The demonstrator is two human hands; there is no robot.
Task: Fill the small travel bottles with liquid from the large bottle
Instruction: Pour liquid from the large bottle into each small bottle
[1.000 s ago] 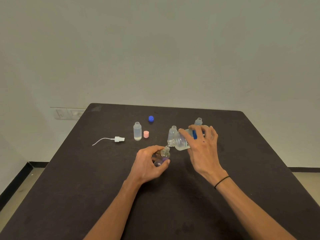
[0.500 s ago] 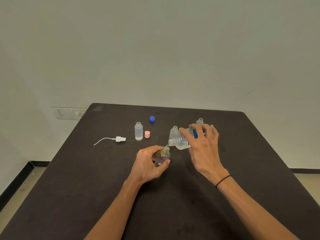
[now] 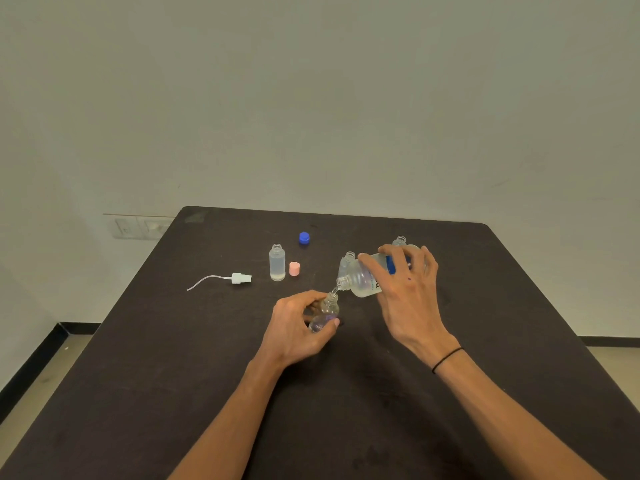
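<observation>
On the dark worktop (image 3: 346,427), the right hand (image 3: 410,299) has its grip wrapped round the large bottle (image 3: 363,277), tipped on its side with its open mouth just above the neck of a small travel bottle (image 3: 325,311). That small bottle, tilted, is pinched in the grip of the left hand (image 3: 298,327) (thumb low on its body). Beyond the large bottle stand two more open small bottles (image 3: 349,258). Left of it are an upright frosted bottle (image 3: 277,263), a pink cap (image 3: 294,269), a blue cap (image 3: 304,238) and a spray pump (image 3: 239,278).

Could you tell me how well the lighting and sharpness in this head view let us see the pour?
Head view: soft, even light, with only faint shadows on the table; wide-angle bowing of the edges; the clear small bottle and large bottle show weakly against dark cloth, so the fill level is unreadable.
</observation>
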